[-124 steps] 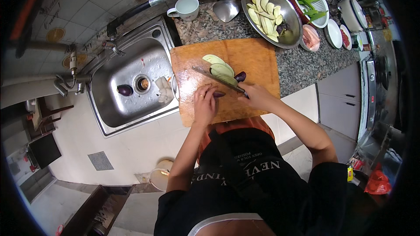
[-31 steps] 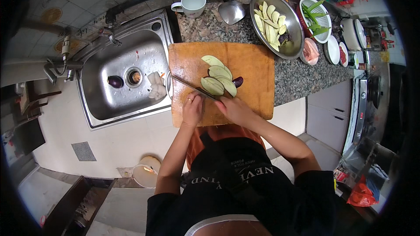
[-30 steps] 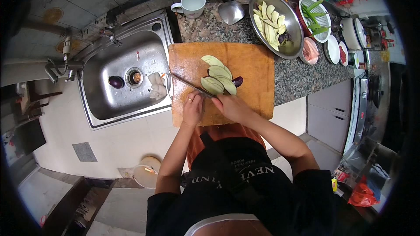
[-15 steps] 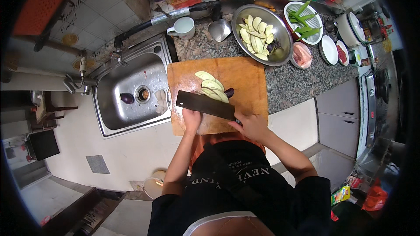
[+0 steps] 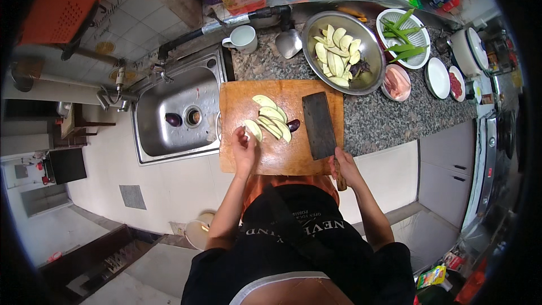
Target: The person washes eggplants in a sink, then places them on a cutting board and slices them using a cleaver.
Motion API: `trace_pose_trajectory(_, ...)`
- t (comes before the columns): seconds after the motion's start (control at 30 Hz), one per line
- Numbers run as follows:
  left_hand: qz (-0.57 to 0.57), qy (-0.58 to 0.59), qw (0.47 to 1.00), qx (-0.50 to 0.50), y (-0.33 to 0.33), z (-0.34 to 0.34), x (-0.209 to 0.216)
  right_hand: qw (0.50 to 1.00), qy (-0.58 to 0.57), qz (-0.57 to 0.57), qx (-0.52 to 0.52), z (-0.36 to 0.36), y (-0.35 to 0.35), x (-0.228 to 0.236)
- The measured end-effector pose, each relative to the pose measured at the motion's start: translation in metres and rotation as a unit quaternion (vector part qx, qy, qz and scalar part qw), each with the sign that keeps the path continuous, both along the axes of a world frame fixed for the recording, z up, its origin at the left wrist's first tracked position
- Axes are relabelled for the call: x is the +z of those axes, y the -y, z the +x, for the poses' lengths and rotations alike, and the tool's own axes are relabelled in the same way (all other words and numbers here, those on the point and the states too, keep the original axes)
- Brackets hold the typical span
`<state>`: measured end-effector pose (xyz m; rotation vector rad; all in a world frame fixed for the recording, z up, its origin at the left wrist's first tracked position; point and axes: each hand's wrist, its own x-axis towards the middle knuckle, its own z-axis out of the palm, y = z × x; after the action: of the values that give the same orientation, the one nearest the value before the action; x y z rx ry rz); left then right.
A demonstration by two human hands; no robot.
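Observation:
Pale eggplant slices [image 5: 272,121] lie fanned on the wooden cutting board [image 5: 237,97], with a dark purple end piece [image 5: 293,125] at their right. My left hand [image 5: 244,149] is at the board's left side, its curled fingers pinching the nearest eggplant slice [image 5: 253,130]. In my right hand [image 5: 346,169] is the wooden handle of a cleaver [image 5: 319,127]. Its broad dark blade lies over the right part of the board, apart from the slices.
Behind the board stands a steel bowl [image 5: 370,82] of eggplant slices. A white basket [image 5: 419,59] of green vegetables, a bowl of raw meat [image 5: 396,83] and a white bowl [image 5: 437,78] sit to its right. The steel sink [image 5: 164,93] at left holds a purple eggplant piece [image 5: 173,120].
The cleaver has swung from across the near side of the slices to the board's right side, blade pointing away. My left hand has come off the blade and up to a slice.

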<state>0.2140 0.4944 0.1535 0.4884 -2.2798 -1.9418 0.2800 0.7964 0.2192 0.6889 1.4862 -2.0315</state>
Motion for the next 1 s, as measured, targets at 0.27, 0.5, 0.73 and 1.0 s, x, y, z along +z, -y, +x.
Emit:
trace_pose_trajectory(0.27,-0.192,0.038,0.98,-0.033,-0.061,-0.012,0.039,0.998,0.033,-0.054,0.022,-0.008,0.008,-0.031)
trace_pose_trajectory(0.5,-0.38,0.009,0.924,-0.04,-0.092,-0.04,0.032,0.99,-0.016,-0.039,0.136,-0.043,0.041,-0.039)
trace_pose_trajectory(0.73,-0.288,-0.086,0.954,-0.014,-0.089,-0.04,0.027,0.974,-0.042,-0.048,0.216,-0.045,0.054,-0.035)
trace_pose_trajectory(1.0,-0.235,-0.243,0.935,-0.105,-0.154,-0.107,0.128,0.993,-0.082,-0.008,0.083,-0.069,0.0,0.068)
